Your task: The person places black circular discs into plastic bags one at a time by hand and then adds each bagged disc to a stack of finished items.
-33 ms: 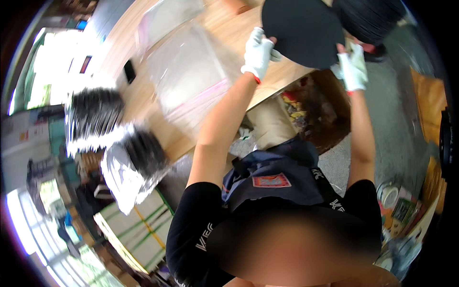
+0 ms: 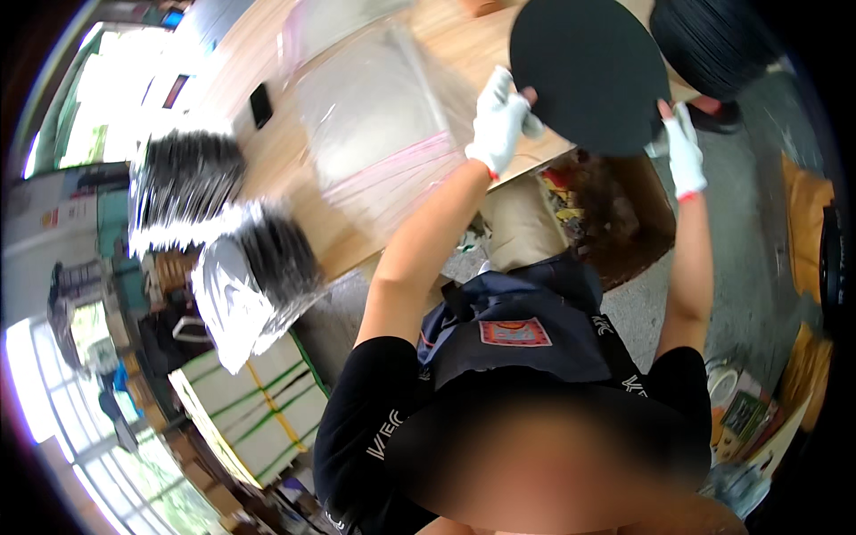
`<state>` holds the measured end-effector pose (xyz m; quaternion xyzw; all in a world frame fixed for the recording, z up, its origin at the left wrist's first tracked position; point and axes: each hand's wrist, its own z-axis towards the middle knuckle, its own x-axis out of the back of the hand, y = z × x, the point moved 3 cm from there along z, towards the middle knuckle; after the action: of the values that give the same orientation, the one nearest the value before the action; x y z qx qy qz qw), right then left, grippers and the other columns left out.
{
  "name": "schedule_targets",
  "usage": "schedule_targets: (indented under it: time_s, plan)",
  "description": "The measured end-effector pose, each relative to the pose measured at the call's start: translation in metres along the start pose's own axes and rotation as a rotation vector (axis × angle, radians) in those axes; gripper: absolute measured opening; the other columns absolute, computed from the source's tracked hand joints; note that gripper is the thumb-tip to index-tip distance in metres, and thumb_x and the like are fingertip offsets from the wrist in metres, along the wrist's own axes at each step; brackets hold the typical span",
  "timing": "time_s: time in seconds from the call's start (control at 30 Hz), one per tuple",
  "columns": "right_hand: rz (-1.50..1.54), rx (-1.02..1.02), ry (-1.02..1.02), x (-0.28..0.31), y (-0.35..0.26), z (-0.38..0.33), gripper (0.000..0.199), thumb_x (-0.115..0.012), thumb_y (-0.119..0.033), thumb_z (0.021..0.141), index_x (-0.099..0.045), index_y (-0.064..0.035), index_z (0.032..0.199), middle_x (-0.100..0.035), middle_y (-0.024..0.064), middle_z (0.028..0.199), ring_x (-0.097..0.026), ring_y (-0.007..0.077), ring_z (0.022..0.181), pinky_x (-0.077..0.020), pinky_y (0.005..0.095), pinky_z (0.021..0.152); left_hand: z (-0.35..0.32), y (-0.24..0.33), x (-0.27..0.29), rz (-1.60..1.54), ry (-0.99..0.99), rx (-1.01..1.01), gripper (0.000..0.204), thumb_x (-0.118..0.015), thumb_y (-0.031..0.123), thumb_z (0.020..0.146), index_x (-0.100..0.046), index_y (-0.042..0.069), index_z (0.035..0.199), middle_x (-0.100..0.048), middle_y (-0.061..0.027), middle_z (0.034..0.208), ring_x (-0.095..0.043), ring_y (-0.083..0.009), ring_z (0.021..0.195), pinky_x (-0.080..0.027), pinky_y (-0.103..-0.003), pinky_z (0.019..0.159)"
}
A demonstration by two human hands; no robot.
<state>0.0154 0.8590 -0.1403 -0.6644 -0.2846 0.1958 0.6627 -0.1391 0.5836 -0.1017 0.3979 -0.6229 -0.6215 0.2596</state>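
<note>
Between my gloved hands is a flat round black disc (image 2: 588,76), at the far right end of the table. My left hand (image 2: 501,122) grips its left edge, with the bare thumb showing at the rim. At the disc's lower right edge, my right hand (image 2: 685,159) pinches the rim, thumb on top and the other fingers partly hidden. Both hands wear white gloves with red cuffs. Just left of my left hand lies a stack of clear plastic bags (image 2: 374,111) with pink strips.
A pile of black discs (image 2: 713,45) stands beyond my right hand. Two plastic-wrapped black stacks (image 2: 187,178) sit at the table's left, near a dark phone (image 2: 260,105). Below the table edge is an open cardboard box (image 2: 646,232) with scraps inside.
The disc and both hands have come slightly nearer to me and to the right. My head view has also shifted a little. Both hands keep their hold.
</note>
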Motion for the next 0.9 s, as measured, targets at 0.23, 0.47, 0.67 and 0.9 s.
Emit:
schedule_targets:
  time_s: [0.23, 0.47, 0.67, 0.9]
  plan:
    - [0.642, -0.327, -0.57, -0.02, -0.004, -0.096, 0.049, -0.049, -0.011, 0.095, -0.036, -0.002, 0.141, -0.05, 0.0086, 0.134, -0.051, 0.0185, 0.12, -0.0416, 0.0295, 0.098, -0.169, -0.003, 0.092, 0.783, 0.005, -0.007, 0.035, -0.056, 0.025, 0.09, -0.052, 0.009, 0.121, -0.06, -0.0108, 0.105, -0.059, -0.0288, 0.097, -0.048, -0.041, 0.081]
    - [0.381, -0.495, -0.869, -0.052, -0.013, -0.134, 0.056, -0.052, -0.01, 0.089, -0.033, 0.0028, 0.14, -0.051, 0.0137, 0.131, -0.053, 0.0197, 0.117, -0.0424, 0.0297, 0.098, -0.197, -0.022, 0.186, 1.755, 0.252, 0.081, 0.038, -0.066, 0.017, 0.069, -0.052, 0.017, 0.103, -0.058, -0.0079, 0.098, -0.058, -0.0312, 0.092, -0.052, -0.046, 0.069]
    - [0.427, -0.595, -1.127, -0.127, -0.008, -0.184, 0.051, -0.047, -0.004, 0.089, -0.035, 0.0047, 0.138, -0.052, 0.0144, 0.13, -0.055, 0.0185, 0.115, -0.0446, 0.0274, 0.096, -0.203, -0.031, 0.218, 1.496, 0.356, -0.012, 0.035, -0.067, 0.014, 0.071, -0.054, 0.017, 0.103, -0.059, -0.0058, 0.094, -0.057, -0.0289, 0.096, -0.051, -0.043, 0.072]
    - [0.337, -0.515, -0.809, -0.186, 0.012, -0.212, 0.046, -0.053, -0.015, 0.09, -0.042, -0.0076, 0.135, -0.06, 0.0056, 0.098, -0.049, 0.0111, 0.046, -0.0366, 0.0214, 0.037, -0.241, -0.033, 0.231, 1.371, 0.621, -0.107, 0.021, -0.064, 0.009, 0.07, -0.062, 0.014, 0.09, -0.06, -0.0066, 0.088, -0.055, -0.0306, 0.097, -0.047, -0.041, 0.076]
